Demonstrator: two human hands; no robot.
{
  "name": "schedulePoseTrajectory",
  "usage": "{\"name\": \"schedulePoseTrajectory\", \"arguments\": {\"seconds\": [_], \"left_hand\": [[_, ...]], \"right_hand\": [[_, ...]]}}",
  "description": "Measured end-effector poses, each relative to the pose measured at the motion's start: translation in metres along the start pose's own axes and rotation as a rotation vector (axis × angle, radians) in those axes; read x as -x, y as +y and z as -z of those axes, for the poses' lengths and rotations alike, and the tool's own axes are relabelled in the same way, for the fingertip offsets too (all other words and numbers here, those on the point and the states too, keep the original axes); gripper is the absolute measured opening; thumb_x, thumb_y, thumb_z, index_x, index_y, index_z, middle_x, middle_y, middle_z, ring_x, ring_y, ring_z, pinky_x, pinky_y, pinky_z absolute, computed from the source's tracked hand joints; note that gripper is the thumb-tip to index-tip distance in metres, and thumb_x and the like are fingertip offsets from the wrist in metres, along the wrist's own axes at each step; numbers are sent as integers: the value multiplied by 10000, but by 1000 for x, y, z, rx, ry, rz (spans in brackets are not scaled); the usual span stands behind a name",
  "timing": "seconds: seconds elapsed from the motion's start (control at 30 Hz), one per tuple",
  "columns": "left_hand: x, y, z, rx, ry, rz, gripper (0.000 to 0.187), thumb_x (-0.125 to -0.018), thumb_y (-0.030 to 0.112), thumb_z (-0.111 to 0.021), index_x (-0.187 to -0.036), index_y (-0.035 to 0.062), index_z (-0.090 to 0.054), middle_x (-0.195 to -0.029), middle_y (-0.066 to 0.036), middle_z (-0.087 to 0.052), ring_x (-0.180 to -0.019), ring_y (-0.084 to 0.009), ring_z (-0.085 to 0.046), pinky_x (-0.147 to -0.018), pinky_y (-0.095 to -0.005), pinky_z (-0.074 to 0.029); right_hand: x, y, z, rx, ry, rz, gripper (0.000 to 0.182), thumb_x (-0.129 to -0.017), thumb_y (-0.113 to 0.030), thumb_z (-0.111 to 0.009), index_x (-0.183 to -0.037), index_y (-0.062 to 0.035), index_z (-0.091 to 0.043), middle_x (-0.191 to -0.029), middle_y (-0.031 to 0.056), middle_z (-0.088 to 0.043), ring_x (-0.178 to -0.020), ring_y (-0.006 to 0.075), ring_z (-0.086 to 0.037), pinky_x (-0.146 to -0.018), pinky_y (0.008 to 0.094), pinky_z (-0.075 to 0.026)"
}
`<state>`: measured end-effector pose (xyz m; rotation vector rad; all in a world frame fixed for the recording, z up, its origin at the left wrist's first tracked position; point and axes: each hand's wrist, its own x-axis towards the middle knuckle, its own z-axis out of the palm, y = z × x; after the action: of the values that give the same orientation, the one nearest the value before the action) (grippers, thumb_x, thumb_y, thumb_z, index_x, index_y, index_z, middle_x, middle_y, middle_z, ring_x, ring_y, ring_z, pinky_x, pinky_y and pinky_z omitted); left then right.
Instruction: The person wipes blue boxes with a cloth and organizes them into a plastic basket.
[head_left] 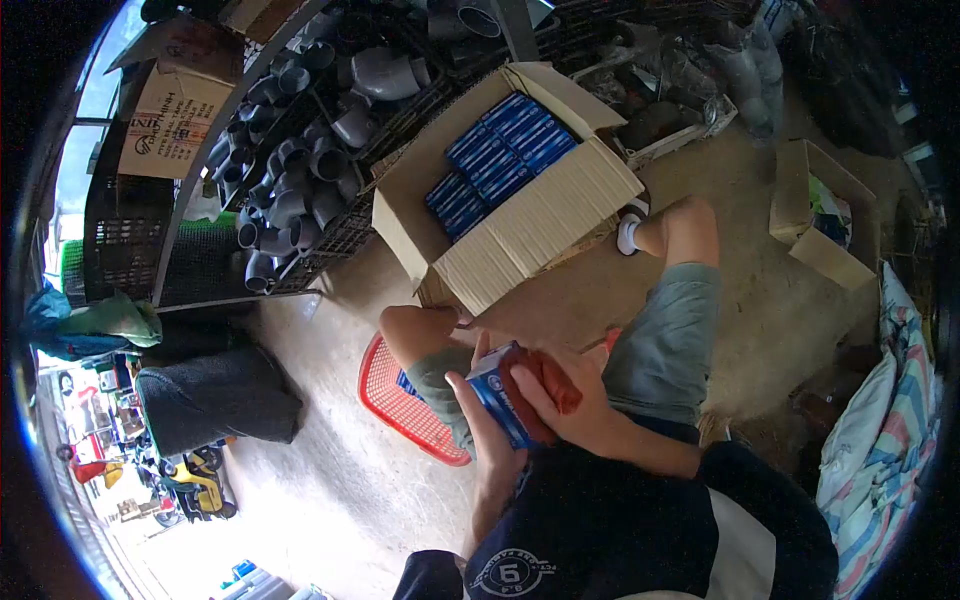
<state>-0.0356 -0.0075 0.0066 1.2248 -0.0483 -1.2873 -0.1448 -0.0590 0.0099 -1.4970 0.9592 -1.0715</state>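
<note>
Both my hands hold a small blue and white box [497, 392] close to my chest, above my knees. My left hand [486, 440] grips its lower side, thumb along the white end. My right hand [572, 405] covers its right side and rests on a red-orange piece [548, 378] lying against the box. Beyond my knees an open cardboard carton [530, 225] stands on the floor with several similar blue boxes [500, 160] packed in rows inside. A red plastic basket [395, 395] lies under my left knee with one blue box showing in it.
Black crates of grey pipe elbows [300, 170] fill the shelving at the back left. A second open carton [820, 215] sits on the right, next to striped cloth [880, 420]. A dark bundle [215, 395] lies on the concrete floor at the left.
</note>
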Motion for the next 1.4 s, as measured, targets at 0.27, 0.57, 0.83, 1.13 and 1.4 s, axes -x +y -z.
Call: {"name": "schedulePoseTrajectory", "arguments": {"seconds": [0.27,0.57,0.83,1.13,1.4], "left_hand": [[9,-13,-1,-313,-120,-276,861,-985,694,-261,-1504,11,-324,-1321,-155,-543,-1181,-235,-553,-1013,-335,-444],[0,21,-10,-75,15,-170,868,-959,734,-278,-1481,46,-366,-1324,-146,-525,-1182,-256,-568,-989,-357,-491],[14,-8,1,-155,42,-69,837,-966,717,-306,-1470,55,-392,-1338,-118,-538,-1201,-243,-557,-1029,-350,-455],[8,15,2,123,-140,-147,887,-936,755,-312,-1487,61,-352,-1317,-130,-546,-1203,-266,-556,-1066,-383,-444],[-11,-3,20,296,-263,-81,664,-1040,578,-253,-1283,28,-533,-1253,-130,-579,-1122,-252,-589,-1014,-372,-473]], "right_hand": [[-4,38,20,107,-173,291,207,-878,-171,-713,-955,-2,-619,-815,131,-626,-698,242,-627,-655,318,-491],[2,8,-4,160,-175,327,256,-871,-295,-709,-986,-90,-609,-917,141,-640,-836,321,-665,-709,383,-543],[-31,3,-6,229,-118,382,238,-784,-251,-764,-830,-87,-599,-809,115,-611,-693,305,-629,-614,373,-511],[-2,8,-7,-133,-46,-105,279,-942,-323,-657,-1066,-74,-665,-879,120,-675,-769,227,-663,-660,335,-511],[-8,18,-6,-361,-155,-608,478,-1026,-481,-476,-1090,-38,-642,-912,96,-667,-814,187,-635,-744,318,-505]]}}
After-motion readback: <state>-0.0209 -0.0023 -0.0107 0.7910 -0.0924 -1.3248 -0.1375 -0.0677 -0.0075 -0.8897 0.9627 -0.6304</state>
